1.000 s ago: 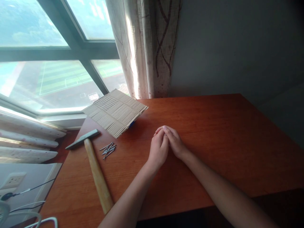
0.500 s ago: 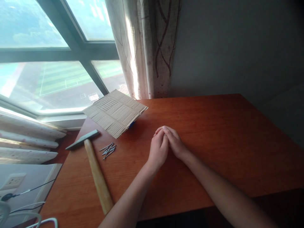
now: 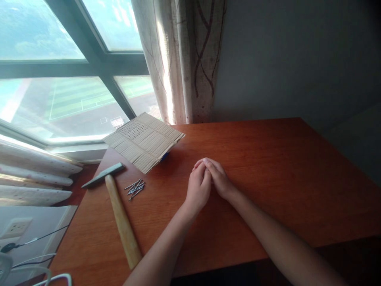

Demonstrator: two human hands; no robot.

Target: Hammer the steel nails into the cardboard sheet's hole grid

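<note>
My left hand (image 3: 199, 190) and my right hand (image 3: 220, 178) rest on the middle of a reddish wooden table (image 3: 282, 171). They are pressed together, palm to palm, fingers closed, and nothing shows between them. Left of them lies a small heap of thin metal nails (image 3: 135, 188). Further left a hammer (image 3: 119, 214) with a pale wooden handle and a grey metal head lies flat, handle toward me. A sheet of corrugated cardboard (image 3: 144, 140) with a grid of small holes sits at the back left, propped on something blue.
A patterned curtain (image 3: 190, 59) hangs behind the table beside a large window (image 3: 59, 79). A grey wall stands at the back right. Off the table's left edge are a wall socket (image 3: 14, 227) and white cables (image 3: 35, 274).
</note>
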